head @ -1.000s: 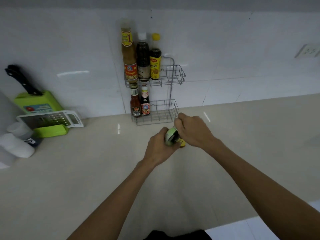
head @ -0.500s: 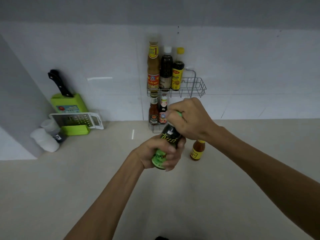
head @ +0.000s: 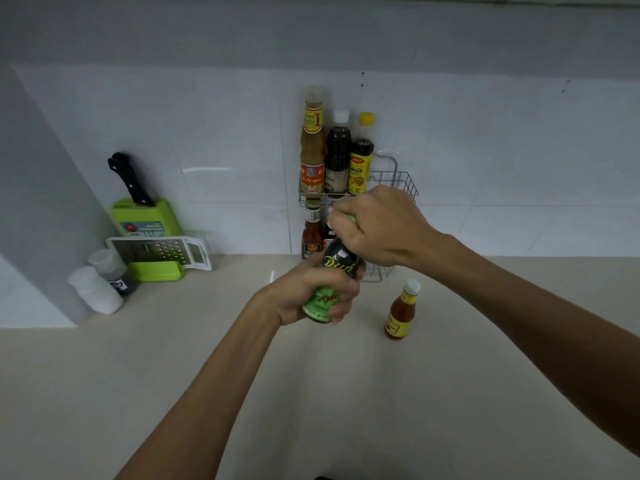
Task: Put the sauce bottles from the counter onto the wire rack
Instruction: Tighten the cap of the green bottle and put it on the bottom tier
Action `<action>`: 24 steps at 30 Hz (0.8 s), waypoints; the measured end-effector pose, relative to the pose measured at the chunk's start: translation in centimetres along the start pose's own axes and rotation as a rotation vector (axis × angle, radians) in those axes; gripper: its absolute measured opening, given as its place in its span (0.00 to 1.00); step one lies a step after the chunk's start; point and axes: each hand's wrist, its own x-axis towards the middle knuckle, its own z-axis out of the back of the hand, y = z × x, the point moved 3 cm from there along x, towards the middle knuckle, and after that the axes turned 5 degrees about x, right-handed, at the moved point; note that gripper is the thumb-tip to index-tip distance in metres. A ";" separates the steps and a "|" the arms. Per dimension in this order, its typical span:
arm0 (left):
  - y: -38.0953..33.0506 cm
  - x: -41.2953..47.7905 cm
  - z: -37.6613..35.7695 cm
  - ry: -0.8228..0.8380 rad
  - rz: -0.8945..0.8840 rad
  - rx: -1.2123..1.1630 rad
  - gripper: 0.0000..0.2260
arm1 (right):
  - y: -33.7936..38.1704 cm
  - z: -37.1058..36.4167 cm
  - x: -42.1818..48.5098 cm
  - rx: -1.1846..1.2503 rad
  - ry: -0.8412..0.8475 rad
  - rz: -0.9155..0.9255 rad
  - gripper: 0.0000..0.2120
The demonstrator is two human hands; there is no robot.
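I hold a dark sauce bottle with a green label (head: pixel 337 263) above the counter, in front of the wire rack (head: pixel 405 183). My left hand (head: pixel 311 292) grips its body and my right hand (head: pixel 379 226) is closed over its green cap. The two-tier rack hangs on the tiled wall. Three bottles stand on its upper shelf: an orange-brown one (head: pixel 312 147), a dark one (head: pixel 337 157) and a yellow-capped one (head: pixel 361 157). Two small red bottles (head: pixel 311 235) stand on the lower shelf, partly hidden by my hands. A small orange sauce bottle (head: pixel 401 311) stands upright on the counter to the right.
At the left by the wall are a green knife block with a black-handled knife (head: pixel 143 209), a white grater (head: pixel 159 251) on a green tray, and white shakers (head: pixel 95 289). The beige counter (head: pixel 346 393) runs toward me.
The bottle has been lifted from the counter and held up with both hands in front of the rack. The camera tilted up, so the small orange bottle came into sight.
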 end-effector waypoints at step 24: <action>2.7 4.6 3.1 -0.435 0.034 0.607 0.20 | -7.1 -2.6 0.5 0.055 -0.028 -0.489 0.19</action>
